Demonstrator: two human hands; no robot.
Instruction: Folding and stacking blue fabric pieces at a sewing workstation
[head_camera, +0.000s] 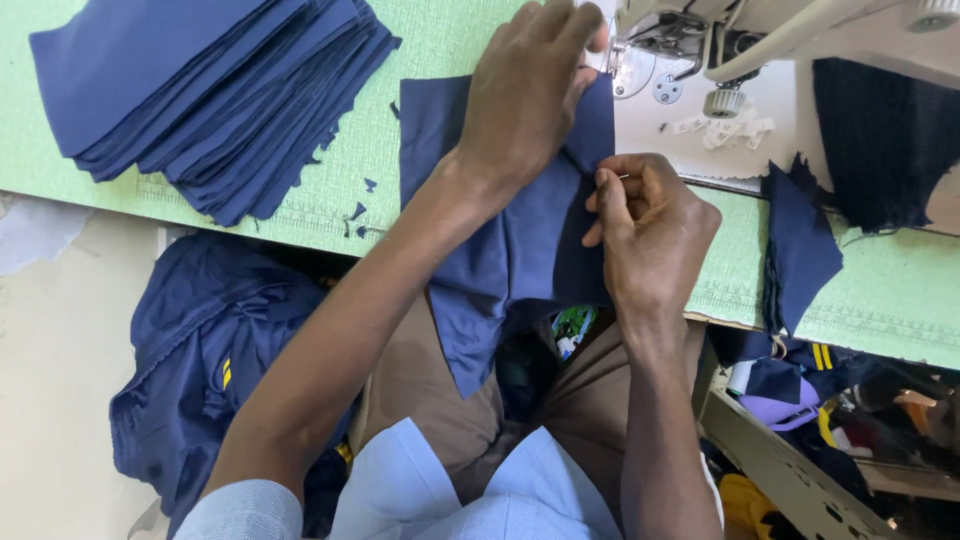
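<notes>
Left hand (525, 95) flat, fingers spread, pressing navy fabric piece (500, 240) onto green surface (440, 40) near sewing machine (720, 40). Right hand (650, 235) pinched shut on fabric edge. Best: keep edges aligned, fabric taut, fingers away from needle.

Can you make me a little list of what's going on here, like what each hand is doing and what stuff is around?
Place: light green table at a white sewing machine
Left hand: pressing flat on a navy blue cloth piece
Right hand: pinching the cloth's edge; a thin pin or needle seems to be between the fingers
Cloth: hangs off the table edge over the lap
Far left: stack of navy cloth pieces
Right: small pile of navy pieces
Below the table: heap of navy garments
</notes>
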